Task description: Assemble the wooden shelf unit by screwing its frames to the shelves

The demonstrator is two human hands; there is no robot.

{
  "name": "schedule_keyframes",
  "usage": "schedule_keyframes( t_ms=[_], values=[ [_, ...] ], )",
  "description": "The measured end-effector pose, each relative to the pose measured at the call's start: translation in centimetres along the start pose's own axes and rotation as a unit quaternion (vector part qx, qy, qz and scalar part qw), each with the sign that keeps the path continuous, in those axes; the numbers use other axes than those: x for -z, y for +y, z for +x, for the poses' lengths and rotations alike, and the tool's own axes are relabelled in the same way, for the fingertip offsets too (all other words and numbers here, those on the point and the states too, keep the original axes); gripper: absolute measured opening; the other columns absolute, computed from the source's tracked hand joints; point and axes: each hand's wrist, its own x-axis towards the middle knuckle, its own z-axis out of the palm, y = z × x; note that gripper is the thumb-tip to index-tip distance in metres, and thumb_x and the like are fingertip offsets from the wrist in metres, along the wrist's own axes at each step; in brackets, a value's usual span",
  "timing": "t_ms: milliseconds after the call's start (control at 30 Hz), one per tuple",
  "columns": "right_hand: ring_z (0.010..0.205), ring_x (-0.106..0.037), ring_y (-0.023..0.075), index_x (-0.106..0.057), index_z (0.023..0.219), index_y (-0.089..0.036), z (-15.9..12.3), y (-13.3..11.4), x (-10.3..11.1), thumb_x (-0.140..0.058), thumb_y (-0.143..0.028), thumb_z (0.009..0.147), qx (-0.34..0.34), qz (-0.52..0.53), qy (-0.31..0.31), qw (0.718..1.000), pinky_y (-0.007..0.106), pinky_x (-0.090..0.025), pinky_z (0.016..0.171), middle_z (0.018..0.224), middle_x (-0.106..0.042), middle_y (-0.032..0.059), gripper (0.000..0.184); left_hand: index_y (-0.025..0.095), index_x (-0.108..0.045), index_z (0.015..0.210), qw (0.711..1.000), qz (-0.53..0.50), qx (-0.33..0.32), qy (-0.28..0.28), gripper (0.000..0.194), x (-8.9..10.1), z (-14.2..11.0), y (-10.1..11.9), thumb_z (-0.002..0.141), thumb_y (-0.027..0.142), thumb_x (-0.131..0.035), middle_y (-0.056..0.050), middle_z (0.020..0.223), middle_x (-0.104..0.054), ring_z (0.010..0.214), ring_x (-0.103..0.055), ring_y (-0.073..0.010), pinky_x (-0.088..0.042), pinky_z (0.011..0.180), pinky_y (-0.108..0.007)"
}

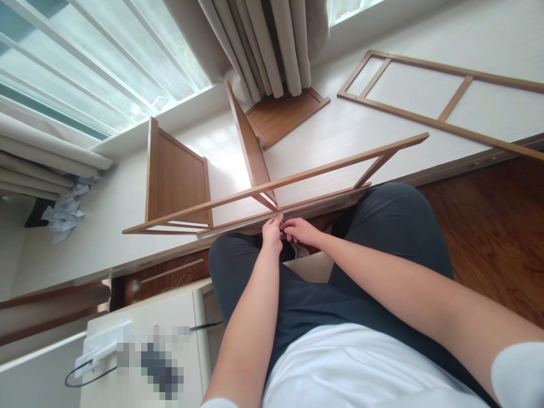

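Observation:
Close together in front of my knees, my left hand [273, 231] and my right hand [300, 231] both have curled fingers. Something small sits at the fingertips between them, too tiny to name. Just beyond the hands, a wooden ladder-like frame [297, 174] stands on its long edge on the white ledge. Two wooden panels join it at an angle: a left panel [178, 175] and a middle panel [250, 141]. Neither hand visibly grips the frame.
A loose wooden panel [284, 116] lies under the grey curtain [272, 45]. A second ladder-like frame [457, 105] lies flat at the right. Crumpled paper [66, 212] is at the far left. A white cabinet [191, 351] with a power strip [102, 345] stands at my lower left.

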Motion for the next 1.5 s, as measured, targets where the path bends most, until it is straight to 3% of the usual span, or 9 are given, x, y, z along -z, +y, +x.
schedule_keyframes(
  t_ms=[367,567,700,900,1033,1200,1367,1500],
  values=[
    [0.047,-0.049,0.0063,-0.073,0.103,-0.012,0.4,0.9,-0.1,-0.052,-0.011,0.085,0.069,-0.019,0.017,0.997,0.016,-0.039,0.049,0.059,-0.062,-0.0036,0.027,0.016,-0.063,0.078,0.999,-0.037,0.006,-0.005,0.049,-0.1,0.1,-0.1,0.056,0.046,-0.096,0.005,0.063,-0.052,0.048,-0.048,-0.0066,-0.024,0.043,-0.02],
    [0.042,-0.047,0.0067,-0.064,0.099,-0.014,0.1,0.0,-0.3,-0.051,-0.014,0.09,-0.024,0.101,-0.018,0.994,0.017,-0.032,0.041,0.06,-0.063,-0.0031,0.016,0.015,-0.064,0.079,0.999,-0.046,0.011,-0.002,0.046,-0.4,-0.1,0.0,0.058,0.042,-0.095,0.003,0.066,-0.055,0.05,-0.049,-0.0071,-0.026,0.044,-0.021],
    [0.042,-0.048,0.0074,-0.06,0.103,-0.016,0.0,-0.1,-0.1,-0.053,-0.016,0.091,-0.066,0.156,-0.009,0.986,0.016,-0.031,0.04,0.062,-0.065,-0.002,0.014,0.016,-0.063,0.079,0.999,-0.043,0.009,-0.007,0.047,-0.3,-0.1,0.0,0.056,0.041,-0.095,0.004,0.063,-0.054,0.049,-0.049,-0.0071,-0.026,0.043,-0.02],
    [0.049,-0.054,0.0094,-0.058,0.105,-0.018,-0.3,-0.2,0.5,-0.051,-0.02,0.091,-0.083,0.29,-0.098,0.948,0.019,-0.039,0.048,0.069,-0.068,0.0001,0.016,0.016,-0.061,0.076,0.998,-0.058,0.009,-0.028,0.048,-0.2,-0.1,-0.2,0.055,0.042,-0.095,0.005,0.058,-0.049,0.047,-0.05,-0.0084,-0.03,0.043,-0.02],
    [0.051,-0.053,0.0101,-0.06,0.103,-0.016,-0.4,-0.2,0.9,-0.05,-0.022,0.092,-0.122,0.316,-0.089,0.937,0.021,-0.039,0.049,0.069,-0.066,0.0013,0.015,0.015,-0.061,0.076,0.998,-0.066,0.006,-0.02,0.046,-0.3,0.0,-0.2,0.056,0.038,-0.095,0.004,0.061,-0.054,0.048,-0.05,-0.0077,-0.033,0.044,-0.02],
    [0.054,-0.053,0.0106,-0.061,0.098,-0.017,-0.4,-0.2,1.1,-0.051,-0.022,0.091,-0.115,0.362,-0.146,0.913,0.022,-0.041,0.053,0.075,-0.068,0.0022,0.013,0.015,-0.063,0.079,0.997,-0.067,0.009,-0.03,0.043,-0.2,-0.2,0.0,0.058,0.037,-0.094,0.003,0.061,-0.056,0.049,-0.053,-0.0099,-0.035,0.045,-0.021],
    [0.054,-0.052,0.0105,-0.062,0.099,-0.015,-0.2,0.0,1.2,-0.049,-0.024,0.094,-0.142,0.354,-0.113,0.918,0.022,-0.04,0.053,0.074,-0.067,0.0025,0.016,0.015,-0.063,0.079,0.997,-0.071,0.018,-0.027,0.044,-0.2,-0.3,0.1,0.059,0.036,-0.095,0.003,0.063,-0.057,0.049,-0.053,-0.0088,-0.034,0.046,-0.021],
    [0.055,-0.052,0.0104,-0.062,0.096,-0.016,-0.3,0.0,1.2,-0.051,-0.024,0.093,-0.129,0.356,-0.142,0.914,0.022,-0.041,0.054,0.076,-0.067,0.0027,0.014,0.015,-0.061,0.076,0.997,-0.069,0.01,-0.031,0.045,-0.3,-0.4,0.2,0.058,0.037,-0.096,0.004,0.063,-0.055,0.05,-0.053,-0.0088,-0.034,0.045,-0.021]
  ],
)
